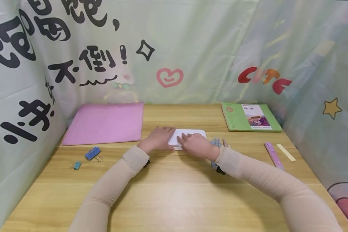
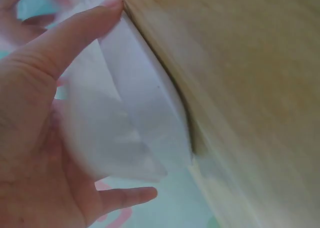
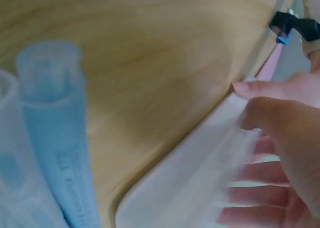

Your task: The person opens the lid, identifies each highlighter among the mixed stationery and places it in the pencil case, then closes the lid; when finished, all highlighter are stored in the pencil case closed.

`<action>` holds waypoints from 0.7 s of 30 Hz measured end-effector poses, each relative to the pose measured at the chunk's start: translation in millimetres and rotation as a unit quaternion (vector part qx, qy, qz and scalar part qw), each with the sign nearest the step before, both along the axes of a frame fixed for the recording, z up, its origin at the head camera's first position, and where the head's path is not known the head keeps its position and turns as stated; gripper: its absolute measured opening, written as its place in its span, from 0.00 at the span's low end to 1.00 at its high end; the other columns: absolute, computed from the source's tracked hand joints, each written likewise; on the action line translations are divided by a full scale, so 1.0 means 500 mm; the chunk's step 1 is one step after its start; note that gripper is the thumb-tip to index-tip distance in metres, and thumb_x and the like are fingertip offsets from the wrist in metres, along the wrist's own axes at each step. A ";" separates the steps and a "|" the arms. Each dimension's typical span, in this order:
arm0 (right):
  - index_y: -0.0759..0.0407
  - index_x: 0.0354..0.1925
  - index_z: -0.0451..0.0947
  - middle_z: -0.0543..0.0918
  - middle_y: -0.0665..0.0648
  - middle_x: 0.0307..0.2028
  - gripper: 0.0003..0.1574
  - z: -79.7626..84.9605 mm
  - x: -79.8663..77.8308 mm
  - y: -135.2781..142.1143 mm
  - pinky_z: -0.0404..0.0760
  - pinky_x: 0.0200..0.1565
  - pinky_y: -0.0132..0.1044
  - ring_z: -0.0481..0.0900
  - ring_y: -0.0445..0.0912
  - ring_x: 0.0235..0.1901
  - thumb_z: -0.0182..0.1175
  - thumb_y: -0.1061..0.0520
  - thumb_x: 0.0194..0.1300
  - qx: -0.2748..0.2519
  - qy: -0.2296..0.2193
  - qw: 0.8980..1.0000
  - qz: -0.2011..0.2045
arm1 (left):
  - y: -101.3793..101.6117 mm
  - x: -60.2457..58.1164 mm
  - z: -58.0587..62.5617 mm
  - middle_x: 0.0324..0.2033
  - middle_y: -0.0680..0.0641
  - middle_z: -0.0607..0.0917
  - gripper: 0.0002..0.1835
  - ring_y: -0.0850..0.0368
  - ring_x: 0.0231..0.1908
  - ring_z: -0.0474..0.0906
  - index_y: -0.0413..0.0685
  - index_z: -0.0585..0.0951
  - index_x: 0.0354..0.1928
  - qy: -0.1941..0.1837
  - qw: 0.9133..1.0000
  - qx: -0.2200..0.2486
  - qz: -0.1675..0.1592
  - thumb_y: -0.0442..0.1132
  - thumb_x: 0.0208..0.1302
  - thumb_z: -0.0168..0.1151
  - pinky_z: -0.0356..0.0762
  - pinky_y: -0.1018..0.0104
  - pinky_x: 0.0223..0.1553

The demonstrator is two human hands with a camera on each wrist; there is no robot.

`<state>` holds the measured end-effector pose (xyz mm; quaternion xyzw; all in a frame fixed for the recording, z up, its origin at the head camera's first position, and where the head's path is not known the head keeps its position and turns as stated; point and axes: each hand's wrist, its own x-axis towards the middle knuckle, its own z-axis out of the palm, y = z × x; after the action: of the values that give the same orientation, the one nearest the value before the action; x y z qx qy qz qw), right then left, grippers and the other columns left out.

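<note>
A white rounded-corner pad of paper (image 1: 195, 131) lies on the wooden table, between both hands. My left hand (image 1: 160, 138) holds its left end. In the left wrist view, the thumb (image 2: 87, 31) presses along the near edge, beside a long crease in the white paper (image 2: 142, 83), while the other fingers reach round the far side. My right hand (image 1: 198, 146) covers the pad's right part. In the right wrist view its thumb and bent index finger (image 3: 255, 111) pinch the paper's near edge; the remaining fingers are blurred behind the sheet.
Light-blue capped tubes (image 3: 57, 138) stand close by my right wrist. A pink folder (image 1: 104, 124) lies at back left, with a blue binder clip (image 1: 92, 153) and a small teal clip (image 1: 77, 165) before it. Rightward are a green book (image 1: 235, 117), purple pen-like tool (image 1: 272, 153) and cream strip (image 1: 286, 152).
</note>
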<state>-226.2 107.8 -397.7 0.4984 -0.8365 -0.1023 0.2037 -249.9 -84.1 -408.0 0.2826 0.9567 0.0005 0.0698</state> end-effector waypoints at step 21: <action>0.59 0.49 0.73 0.79 0.57 0.40 0.22 0.012 -0.017 0.105 0.71 0.17 0.36 0.77 0.45 0.22 0.56 0.53 0.56 -0.091 -0.074 0.993 -0.028 | -0.057 0.009 0.014 0.65 0.45 0.49 0.62 0.50 0.62 0.48 0.43 0.43 0.66 -0.016 0.998 0.063 0.021 0.75 0.35 0.51 0.40 0.51 0.58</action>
<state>-234.8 160.2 -391.7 0.4604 -0.8687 0.0064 0.1826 -245.3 -112.5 -400.8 0.2658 0.9594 0.0667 0.0672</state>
